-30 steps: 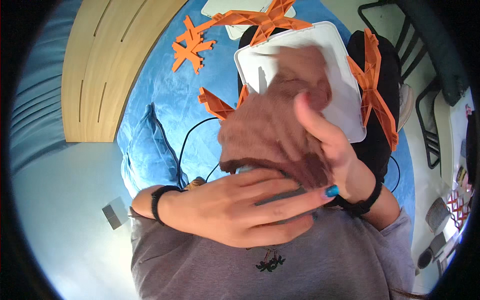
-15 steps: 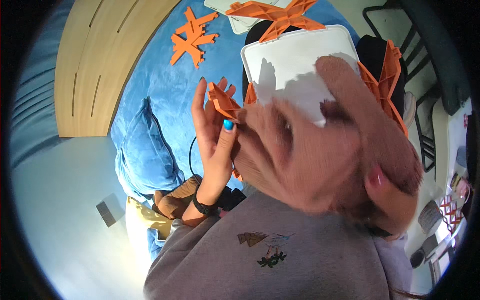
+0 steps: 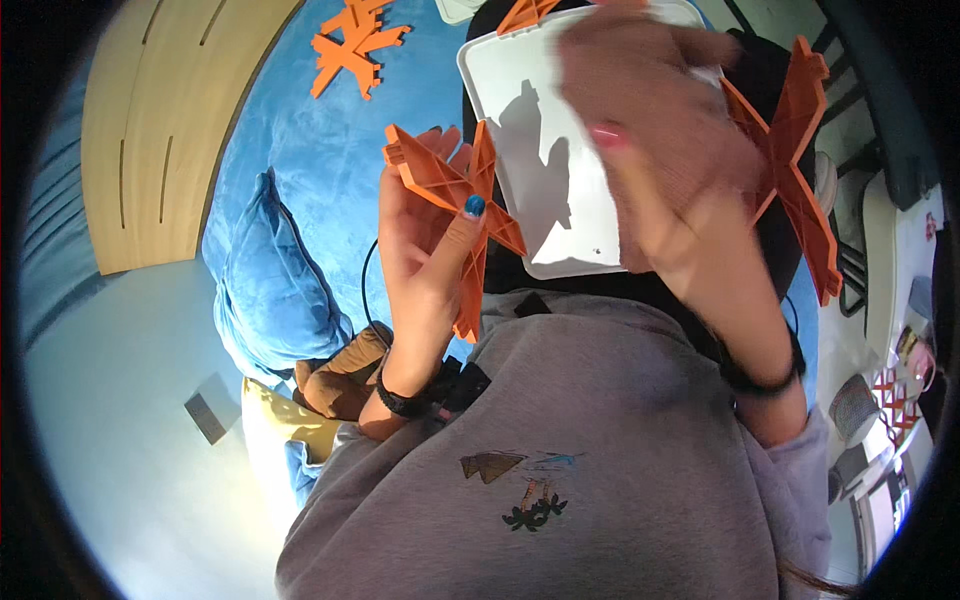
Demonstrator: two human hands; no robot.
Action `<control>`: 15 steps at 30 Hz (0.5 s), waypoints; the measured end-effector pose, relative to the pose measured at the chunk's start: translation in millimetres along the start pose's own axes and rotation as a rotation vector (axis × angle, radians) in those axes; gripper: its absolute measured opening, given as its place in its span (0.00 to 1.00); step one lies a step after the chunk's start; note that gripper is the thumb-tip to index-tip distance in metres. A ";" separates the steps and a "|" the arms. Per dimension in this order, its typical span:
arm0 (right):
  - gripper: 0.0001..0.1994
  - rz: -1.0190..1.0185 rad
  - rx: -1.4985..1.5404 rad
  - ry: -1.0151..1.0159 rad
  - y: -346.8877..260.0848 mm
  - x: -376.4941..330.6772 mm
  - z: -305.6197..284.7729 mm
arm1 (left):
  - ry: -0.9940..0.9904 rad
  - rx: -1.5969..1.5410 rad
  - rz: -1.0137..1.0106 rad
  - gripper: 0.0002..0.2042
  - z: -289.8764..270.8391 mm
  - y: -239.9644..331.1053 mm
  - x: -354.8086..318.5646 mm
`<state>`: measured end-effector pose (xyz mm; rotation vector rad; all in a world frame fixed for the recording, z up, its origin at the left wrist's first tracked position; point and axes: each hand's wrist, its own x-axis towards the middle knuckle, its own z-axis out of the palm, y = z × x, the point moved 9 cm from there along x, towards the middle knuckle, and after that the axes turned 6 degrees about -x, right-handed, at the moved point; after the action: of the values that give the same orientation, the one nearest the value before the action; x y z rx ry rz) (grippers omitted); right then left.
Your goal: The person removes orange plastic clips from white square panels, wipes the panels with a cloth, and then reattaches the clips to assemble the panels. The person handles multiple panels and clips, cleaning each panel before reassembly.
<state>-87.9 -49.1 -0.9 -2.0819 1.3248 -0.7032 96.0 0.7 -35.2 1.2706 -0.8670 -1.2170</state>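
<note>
On my lap is a white rectangular plastic panel (image 3: 545, 235) with rounded corners. At its near left corner, my left hand (image 3: 415, 240) pinches an orange X-shaped plastic piece (image 3: 468, 195), thumb laid across the middle. Whether that piece is joined to the panel I cannot tell. Over the right part of the panel is my right hand (image 3: 665, 140), smeared by motion; its fingers and anything in them are unclear. Another orange X-shaped piece (image 3: 785, 170) stands along the panel's right edge, partly behind this hand. At the far edge shows part of a third orange piece (image 3: 527, 12).
Several orange pieces (image 3: 360, 45) lie in a pile on the blue bedding (image 3: 290, 130) at far left. A blue pillow (image 3: 275, 290) and a brown plush-looking thing (image 3: 345, 375) are left of my arm. A dark chair (image 3: 860, 100) stands at right.
My right hand has swung away from me, from in front of the left hand to over the panel. The left hand's orange piece is now uncovered. The view has shifted slightly.
</note>
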 end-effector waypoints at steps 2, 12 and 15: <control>0.30 0.260 0.383 -0.350 32.9 17.5 72.0 | 0.023 0.076 0.001 0.30 -0.8 -0.3 1.0; 0.30 0.397 0.623 -0.633 36.1 -24.6 97.2 | 0.021 0.120 0.041 0.32 -4.4 3.9 5.6; 0.24 0.584 0.669 -0.334 64.4 -21.8 48.4 | 0.005 0.158 0.010 0.31 -1.6 6.6 8.0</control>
<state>-102.6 -42.7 -82.8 -1.1414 1.1982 -0.4263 100.3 -7.4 -30.2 1.3926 -0.9801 -1.1556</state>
